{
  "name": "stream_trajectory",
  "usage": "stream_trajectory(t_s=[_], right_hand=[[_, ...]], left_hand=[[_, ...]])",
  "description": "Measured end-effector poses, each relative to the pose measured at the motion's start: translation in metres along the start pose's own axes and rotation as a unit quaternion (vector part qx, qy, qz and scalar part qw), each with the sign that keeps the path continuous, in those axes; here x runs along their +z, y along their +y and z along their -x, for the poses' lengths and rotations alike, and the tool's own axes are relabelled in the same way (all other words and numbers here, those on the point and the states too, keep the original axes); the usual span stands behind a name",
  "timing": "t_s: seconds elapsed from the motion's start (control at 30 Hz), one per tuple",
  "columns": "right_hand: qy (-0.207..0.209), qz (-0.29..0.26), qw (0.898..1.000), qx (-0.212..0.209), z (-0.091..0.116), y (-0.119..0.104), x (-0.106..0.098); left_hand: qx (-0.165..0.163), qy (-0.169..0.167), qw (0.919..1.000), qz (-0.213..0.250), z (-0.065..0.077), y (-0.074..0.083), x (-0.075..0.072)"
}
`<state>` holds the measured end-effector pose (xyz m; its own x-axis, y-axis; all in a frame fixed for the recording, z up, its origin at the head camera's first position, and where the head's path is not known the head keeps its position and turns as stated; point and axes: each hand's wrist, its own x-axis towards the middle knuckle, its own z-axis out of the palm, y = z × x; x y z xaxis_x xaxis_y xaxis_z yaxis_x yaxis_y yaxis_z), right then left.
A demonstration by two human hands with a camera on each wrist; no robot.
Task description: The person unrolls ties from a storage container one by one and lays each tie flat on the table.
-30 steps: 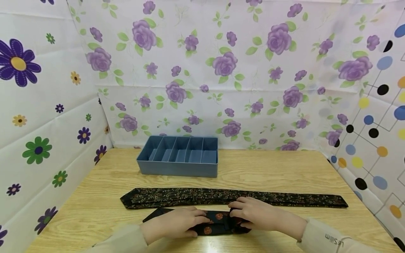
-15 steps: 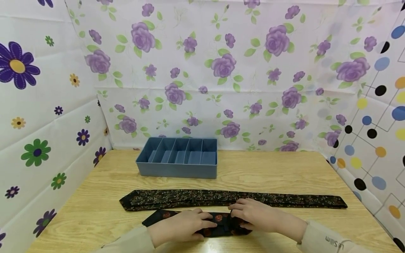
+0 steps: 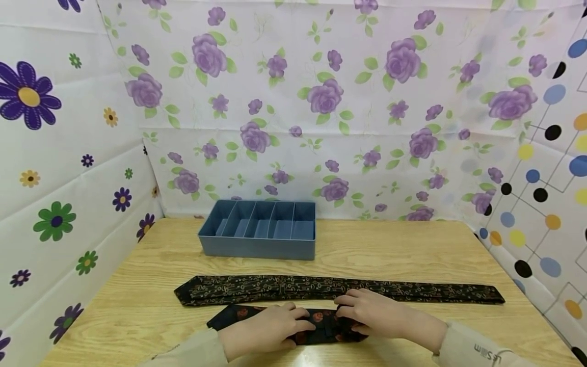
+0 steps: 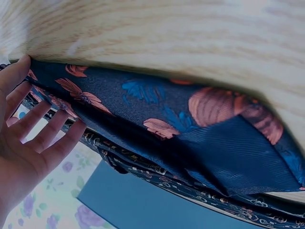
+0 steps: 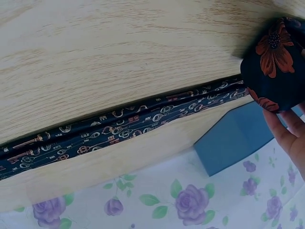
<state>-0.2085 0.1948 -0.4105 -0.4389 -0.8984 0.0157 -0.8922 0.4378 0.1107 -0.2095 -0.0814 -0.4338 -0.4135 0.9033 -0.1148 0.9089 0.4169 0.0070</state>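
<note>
A dark necktie (image 3: pixel 224 316) with orange flowers lies lining side up near the table's front, its pointed wide end to the left. My left hand (image 3: pixel 279 329) rests across its middle; in the left wrist view the fingers (image 4: pixel 52 124) are fairly straight along the tie's edge. At the tie's right end, my right hand (image 3: pixel 373 312) holds a folded or rolled bundle, seen as a rounded floral bulge (image 5: pixel 267 71) in the right wrist view. The fingers partly hide that bundle. Just behind lies a second necktie (image 3: pixel 238 288) with a key pattern, stretched out full length.
A blue-grey box (image 3: pixel 259 247) with several narrow compartments stands behind the ties, left of centre. The wooden table (image 3: pixel 390 250) meets a flowered cloth backdrop (image 3: pixel 293 102) at the back, with patterned cloths on both sides.
My left hand has slid a little to the right along the floral tie over the second. The right hand keeps its hold on the bundle, nearly in place.
</note>
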Motion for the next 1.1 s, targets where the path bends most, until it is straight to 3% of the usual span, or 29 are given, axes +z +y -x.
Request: stream_trajectory(t_s=[0.67, 0.93, 1.1], right_hand=[[0.021, 0.022, 0.999, -0.011, 0.01, 0.004, 0.003], [-0.007, 0.02, 1.0, -0.001, 0.012, 0.003, 0.004], [0.01, 0.016, 1.0, -0.007, 0.016, 0.005, 0.005]], left_hand=[[-0.011, -0.014, 0.9998, 0.013, -0.001, 0.001, -0.003], [-0.009, -0.008, 0.9999, 0.004, 0.0, 0.002, -0.004], [-0.01, -0.011, 0.9999, 0.004, 0.0, 0.002, -0.004]])
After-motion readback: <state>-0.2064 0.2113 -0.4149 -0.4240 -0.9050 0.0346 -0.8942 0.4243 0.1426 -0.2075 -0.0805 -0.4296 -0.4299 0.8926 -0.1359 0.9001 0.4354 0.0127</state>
